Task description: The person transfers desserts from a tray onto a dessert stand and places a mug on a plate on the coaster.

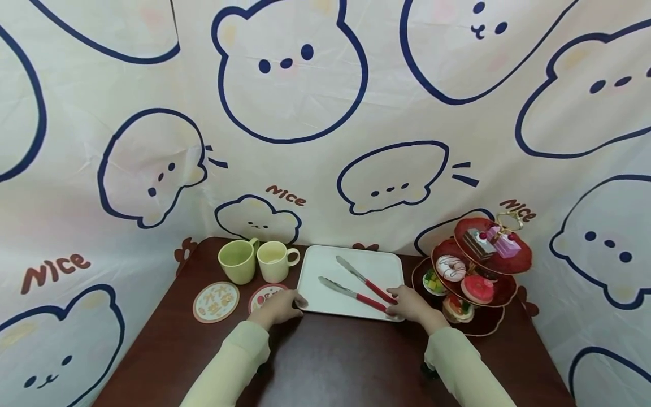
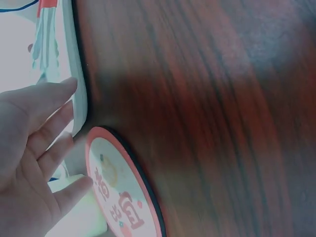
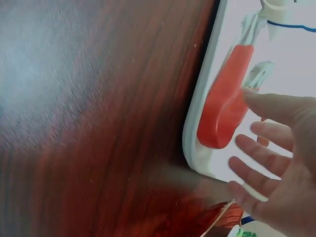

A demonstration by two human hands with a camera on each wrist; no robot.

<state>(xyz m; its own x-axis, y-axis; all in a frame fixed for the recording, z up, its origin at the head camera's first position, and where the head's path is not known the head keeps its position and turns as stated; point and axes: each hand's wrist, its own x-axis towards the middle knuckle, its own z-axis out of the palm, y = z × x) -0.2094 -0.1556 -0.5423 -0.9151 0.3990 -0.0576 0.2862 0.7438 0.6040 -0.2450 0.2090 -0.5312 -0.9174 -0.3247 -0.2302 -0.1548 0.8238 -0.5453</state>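
A pair of tongs (image 1: pixel 356 286) with red handles and spread metal arms lies on a white rectangular tray (image 1: pixel 317 260). My left hand (image 1: pixel 283 308) is at the tray's near left corner, its fingers loosely extended; the left wrist view shows the thumb tip over the tray rim (image 2: pixel 74 54), but whether it touches cannot be told. At the tray's right side my right hand (image 1: pixel 409 305) is beside the red handles (image 3: pixel 227 103). Its fingers are spread and relaxed, the thumb overlapping a handle in the right wrist view without curling round it.
A green mug (image 1: pixel 237 263) and a pale yellow mug (image 1: pixel 273 263) stand left of the tray. Before them lie a round coaster (image 1: pixel 216 302) and a red-rimmed coaster (image 2: pixel 116 182). On the right, a red tiered stand (image 1: pixel 519 263) bears cakes and donuts. A patterned cloth (image 1: pixel 325 169) hangs behind.
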